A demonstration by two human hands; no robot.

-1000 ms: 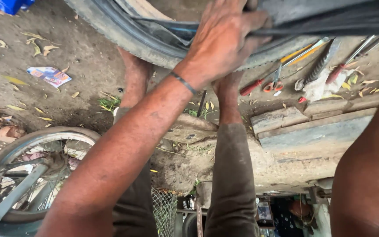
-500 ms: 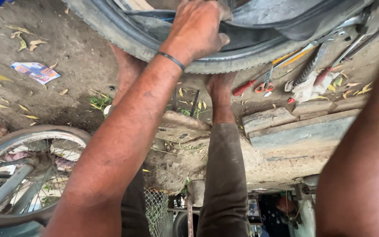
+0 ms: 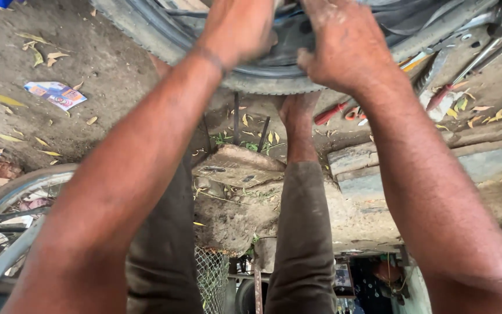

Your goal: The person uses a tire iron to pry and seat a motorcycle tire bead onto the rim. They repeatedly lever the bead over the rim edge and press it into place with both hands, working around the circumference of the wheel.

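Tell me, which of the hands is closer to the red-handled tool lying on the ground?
The right hand. It grips the tyre just up and left of the red-handled tool, while the left hand holds the tyre further left, clearly farther from the tool.

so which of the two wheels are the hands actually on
The dark rubber tyre at the top; both hands press on it. The spoked wheel at lower left lies untouched.

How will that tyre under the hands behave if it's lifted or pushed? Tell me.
The tyre looks thick and treaded, so probably heavy for its size and fairly stiff. Being round, it may roll if stood on edge. Its dusty rubber likely grips well; both the left hand and right hand press on it.
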